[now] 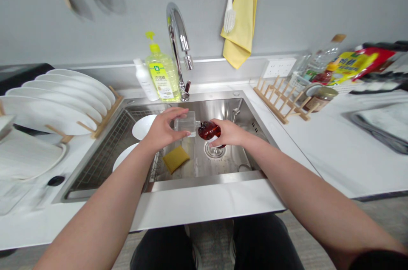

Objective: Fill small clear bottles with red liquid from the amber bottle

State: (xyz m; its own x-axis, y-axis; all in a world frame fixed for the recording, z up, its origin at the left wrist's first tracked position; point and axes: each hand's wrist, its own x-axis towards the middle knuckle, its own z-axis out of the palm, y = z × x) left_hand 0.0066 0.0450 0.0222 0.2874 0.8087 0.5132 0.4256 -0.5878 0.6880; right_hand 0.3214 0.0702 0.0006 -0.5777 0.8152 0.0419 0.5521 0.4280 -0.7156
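Over the sink [204, 180], the left hand [163, 129] pinches a clear container [185, 123], the right hand [231, 134] half-curls around a red bottle [208, 130].

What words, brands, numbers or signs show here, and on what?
"洗洁精": on the soap bottle; its logo and small print are unreadable.
"鸡精", probably, as it is blurred: on the yellow bag.
Too small or blurred: print on the white bottle and jar.
None readable: the red bottle and clear bottle.
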